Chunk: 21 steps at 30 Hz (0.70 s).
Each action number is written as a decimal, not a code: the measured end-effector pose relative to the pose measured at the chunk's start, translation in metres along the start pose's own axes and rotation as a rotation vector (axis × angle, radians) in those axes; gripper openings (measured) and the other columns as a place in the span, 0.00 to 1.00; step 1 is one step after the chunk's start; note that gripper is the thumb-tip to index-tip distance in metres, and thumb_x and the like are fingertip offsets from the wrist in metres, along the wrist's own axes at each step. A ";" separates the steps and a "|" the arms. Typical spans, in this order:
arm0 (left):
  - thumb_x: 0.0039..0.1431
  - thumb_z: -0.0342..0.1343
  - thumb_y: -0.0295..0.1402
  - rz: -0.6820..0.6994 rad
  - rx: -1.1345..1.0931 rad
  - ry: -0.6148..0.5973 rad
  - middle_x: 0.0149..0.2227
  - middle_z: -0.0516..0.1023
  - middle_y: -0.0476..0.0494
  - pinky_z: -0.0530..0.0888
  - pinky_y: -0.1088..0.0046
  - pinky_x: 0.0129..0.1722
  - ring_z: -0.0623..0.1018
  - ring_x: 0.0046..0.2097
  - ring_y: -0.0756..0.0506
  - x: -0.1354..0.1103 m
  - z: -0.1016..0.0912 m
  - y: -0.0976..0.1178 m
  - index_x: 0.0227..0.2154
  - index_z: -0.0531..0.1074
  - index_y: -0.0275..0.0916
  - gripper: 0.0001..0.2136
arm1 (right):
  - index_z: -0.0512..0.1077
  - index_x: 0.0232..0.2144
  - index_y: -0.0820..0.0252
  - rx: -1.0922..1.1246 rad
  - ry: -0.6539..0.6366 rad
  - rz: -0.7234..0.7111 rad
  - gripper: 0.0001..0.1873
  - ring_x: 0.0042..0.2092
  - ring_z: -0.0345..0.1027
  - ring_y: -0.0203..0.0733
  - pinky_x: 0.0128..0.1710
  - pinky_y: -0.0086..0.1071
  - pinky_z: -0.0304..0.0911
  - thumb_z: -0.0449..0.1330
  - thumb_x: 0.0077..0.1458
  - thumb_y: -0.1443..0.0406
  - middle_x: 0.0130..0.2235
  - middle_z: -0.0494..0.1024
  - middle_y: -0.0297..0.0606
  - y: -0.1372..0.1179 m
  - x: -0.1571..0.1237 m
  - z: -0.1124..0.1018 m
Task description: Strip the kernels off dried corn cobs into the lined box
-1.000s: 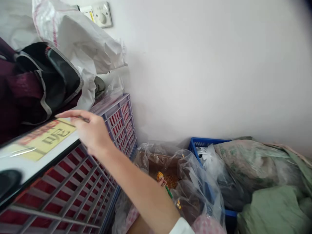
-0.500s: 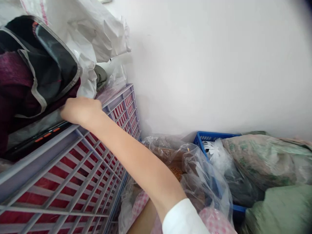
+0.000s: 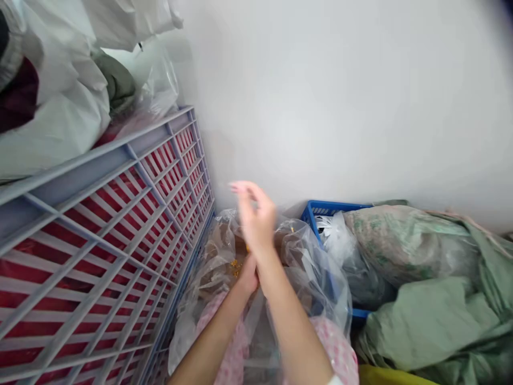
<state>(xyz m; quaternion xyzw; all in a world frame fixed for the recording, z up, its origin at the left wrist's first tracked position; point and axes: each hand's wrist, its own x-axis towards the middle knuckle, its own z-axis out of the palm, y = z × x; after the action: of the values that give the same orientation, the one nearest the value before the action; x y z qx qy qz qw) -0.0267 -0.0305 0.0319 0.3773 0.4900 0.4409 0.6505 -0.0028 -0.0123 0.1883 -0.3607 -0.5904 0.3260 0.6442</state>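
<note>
My right hand (image 3: 254,214) is raised in front of the white wall, above a clear plastic bag (image 3: 312,262). It is blurred by motion, its fingers are loosely apart, and I see nothing in them. My left hand (image 3: 245,279) reaches into the mouth of the same bag, just under my right wrist, and its fingers are hidden. Yellow kernels (image 3: 233,264) show inside the bag beside my left hand. The bag rests against a pink checked cloth (image 3: 344,353) at the bottom.
A tall grey-blue slatted crate (image 3: 120,214) with red contents stands at the left, topped with white sacks (image 3: 52,123). A blue crate (image 3: 332,206) and green woven sacks (image 3: 425,289) fill the right. A white wall closes the back.
My right hand has left the top of the grey crate and swung right and down to above the plastic bag. The view has tilted down and left.
</note>
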 end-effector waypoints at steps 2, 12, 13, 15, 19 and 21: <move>0.50 0.49 0.51 0.034 -0.098 0.062 0.25 0.69 0.50 0.68 0.73 0.28 0.69 0.26 0.51 0.018 0.003 0.008 0.29 0.67 0.38 0.19 | 0.71 0.32 0.60 -0.202 0.255 0.232 0.17 0.39 0.68 0.39 0.43 0.32 0.59 0.49 0.54 0.56 0.36 0.76 0.38 0.056 -0.008 -0.049; 0.43 0.59 0.44 0.036 -0.192 0.002 0.20 0.67 0.50 0.63 0.78 0.24 0.66 0.23 0.53 0.078 0.016 -0.002 0.22 0.71 0.34 0.15 | 0.70 0.32 0.57 -0.232 -0.171 0.639 0.19 0.21 0.59 0.35 0.23 0.28 0.54 0.50 0.52 0.50 0.22 0.68 0.30 0.175 -0.053 -0.106; 0.44 0.59 0.44 0.028 -0.181 0.008 0.20 0.67 0.50 0.64 0.79 0.24 0.67 0.24 0.53 0.079 0.014 -0.008 0.22 0.71 0.34 0.15 | 0.70 0.30 0.57 -0.242 -0.183 0.650 0.19 0.21 0.58 0.34 0.23 0.28 0.53 0.49 0.53 0.50 0.21 0.68 0.30 0.178 -0.057 -0.108; 0.46 0.58 0.43 0.000 -0.148 0.007 0.23 0.68 0.49 0.65 0.80 0.25 0.68 0.25 0.54 0.080 0.010 -0.020 0.25 0.73 0.34 0.14 | 0.69 0.25 0.58 -0.315 -0.217 0.641 0.19 0.24 0.58 0.34 0.24 0.27 0.52 0.49 0.53 0.51 0.22 0.68 0.31 0.184 -0.064 -0.115; 0.48 0.56 0.43 -0.107 -0.104 -0.113 0.30 0.70 0.50 0.64 0.79 0.18 0.68 0.22 0.54 0.078 0.005 -0.024 0.54 0.61 0.48 0.28 | 0.67 0.23 0.58 -0.375 -0.119 0.667 0.18 0.23 0.54 0.33 0.23 0.27 0.49 0.51 0.52 0.51 0.20 0.62 0.29 0.189 -0.066 -0.138; 0.50 0.55 0.43 -0.128 -0.096 -0.179 0.30 0.69 0.51 0.65 0.78 0.16 0.69 0.21 0.53 0.078 0.004 -0.021 0.60 0.44 0.56 0.36 | 0.63 0.23 0.57 -0.277 0.068 0.711 0.18 0.21 0.49 0.31 0.20 0.26 0.46 0.52 0.51 0.50 0.19 0.58 0.27 0.192 -0.062 -0.144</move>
<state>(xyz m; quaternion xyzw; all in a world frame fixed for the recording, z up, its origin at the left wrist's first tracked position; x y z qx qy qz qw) -0.0084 0.0361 -0.0102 0.3516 0.4315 0.3861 0.7356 0.1365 0.0245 -0.0134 -0.6373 -0.4450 0.4342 0.4554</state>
